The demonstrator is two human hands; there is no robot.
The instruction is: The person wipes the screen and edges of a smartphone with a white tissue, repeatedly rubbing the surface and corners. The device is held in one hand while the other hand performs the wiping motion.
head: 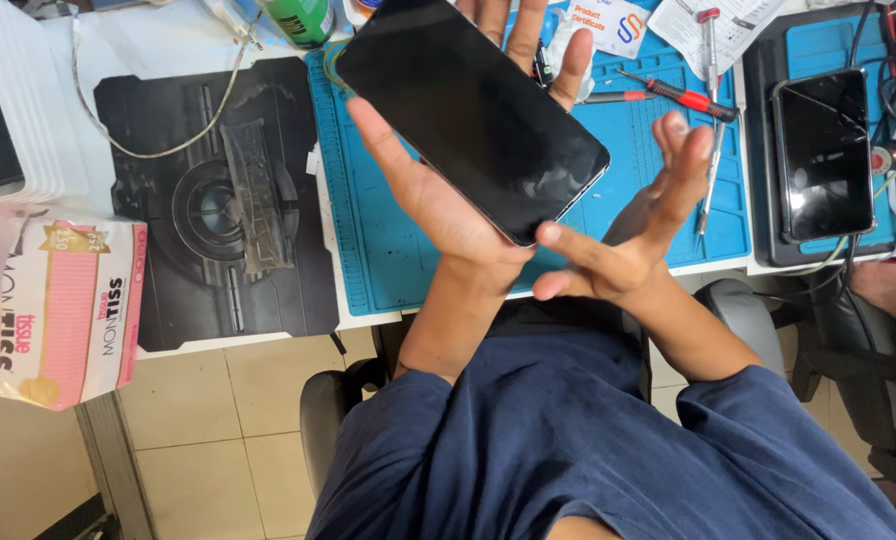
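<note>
- Smartphone (473,115) with black screen lies tilted in the upper middle of the frame, above the blue mat (388,240).
- Left hand (448,200) holds it from below, fingers around its edges.
- Right hand (633,235) is spread wide, one fingertip touching the phone's lower corner.
- Red screwdriver (683,95) and second phone (824,155) lie at upper right on the table.
- Tissue pack (63,310) sits at left.

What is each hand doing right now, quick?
Left hand: holds the black phone in its grip, screen up.
Right hand: open, fingers spread, one fingertip at the phone's lower corner.
</note>
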